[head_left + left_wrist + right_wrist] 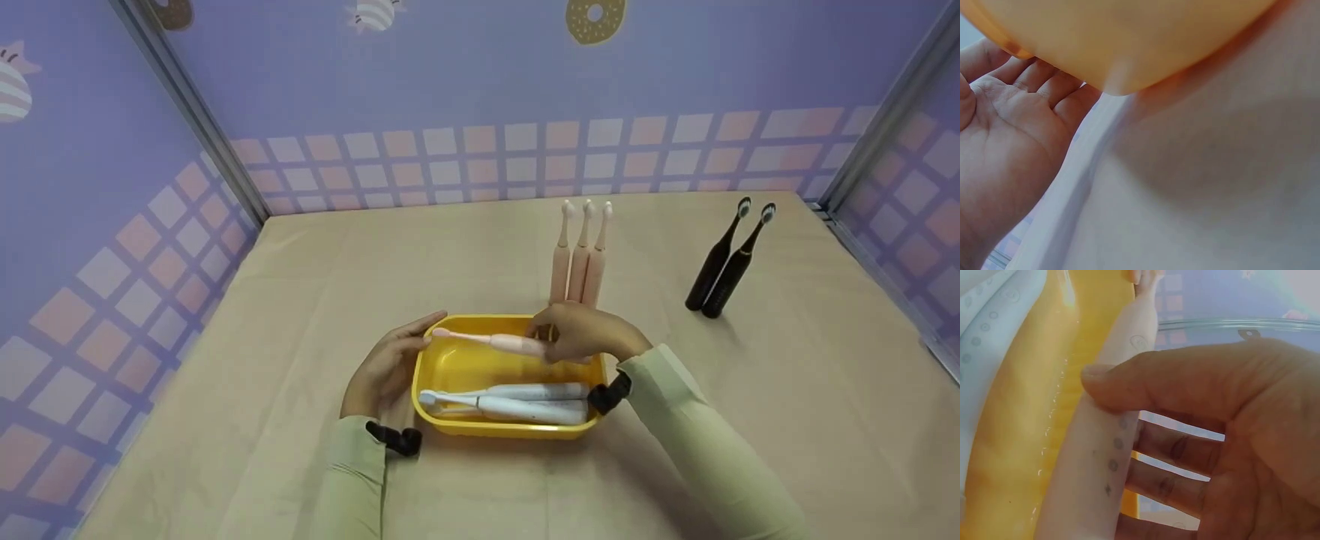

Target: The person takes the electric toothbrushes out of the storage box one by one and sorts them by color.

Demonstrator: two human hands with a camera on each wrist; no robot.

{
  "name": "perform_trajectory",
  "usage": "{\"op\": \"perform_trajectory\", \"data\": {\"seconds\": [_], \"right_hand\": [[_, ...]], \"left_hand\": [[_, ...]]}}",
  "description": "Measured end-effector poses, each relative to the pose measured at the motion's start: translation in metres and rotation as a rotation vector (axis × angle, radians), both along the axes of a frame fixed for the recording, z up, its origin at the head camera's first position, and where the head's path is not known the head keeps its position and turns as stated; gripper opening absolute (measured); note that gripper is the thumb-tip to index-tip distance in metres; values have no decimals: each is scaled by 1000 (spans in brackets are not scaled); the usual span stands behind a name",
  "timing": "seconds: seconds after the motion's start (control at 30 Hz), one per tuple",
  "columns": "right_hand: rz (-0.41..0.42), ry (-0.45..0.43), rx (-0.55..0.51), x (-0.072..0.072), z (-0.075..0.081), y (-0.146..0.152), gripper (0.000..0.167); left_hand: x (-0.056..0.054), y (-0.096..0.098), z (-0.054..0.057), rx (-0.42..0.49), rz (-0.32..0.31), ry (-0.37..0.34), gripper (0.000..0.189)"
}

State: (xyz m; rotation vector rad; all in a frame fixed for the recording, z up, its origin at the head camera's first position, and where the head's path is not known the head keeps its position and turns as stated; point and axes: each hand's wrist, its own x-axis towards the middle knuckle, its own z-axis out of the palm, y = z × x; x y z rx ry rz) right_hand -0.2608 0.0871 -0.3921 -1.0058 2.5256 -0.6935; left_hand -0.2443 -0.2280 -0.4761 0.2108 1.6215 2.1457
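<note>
A yellow plastic tub stands in the middle of the table. My left hand holds its left end, thumb at the rim and fingers along the outside wall, as the left wrist view also shows. In my right hand is a pale pink electric toothbrush, pinched by the handle over the far side of the tub. Its head points left, towards the rim by my left thumb. White electric toothbrushes lie along the tub's near side, heads to the left.
Just beyond the tub, three pink electric toothbrushes are side by side, their lower ends partly behind my right hand. Two black electric toothbrushes are farther right. Patterned wall panels border the table.
</note>
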Motion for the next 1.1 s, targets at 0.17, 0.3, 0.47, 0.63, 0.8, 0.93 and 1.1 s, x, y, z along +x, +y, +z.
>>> {"op": "perform_trajectory", "data": {"seconds": [0.17,0.3,0.47,0.63,0.8,0.93,1.1], "right_hand": [[-22,17,-70,2,4,5,35],[-34,49,-129,2,4,9,35],[-74,80,-200,0,3,13,33],[-134,74,-276,-2,2,17,32],[-203,70,-349,-4,1,20,30],[-270,50,-405,-4,1,24,32],[-315,66,-490,-4,-2,28,33]], "left_hand": [[0,0,0,-7,13,-1,52],[0,0,0,0,19,7,52],[2,1,1,-16,28,10,53],[2,1,2,-15,31,-6,53],[1,0,2,-24,28,-4,53],[1,0,2,-24,19,5,53],[1,0,2,-21,3,19,53]]}}
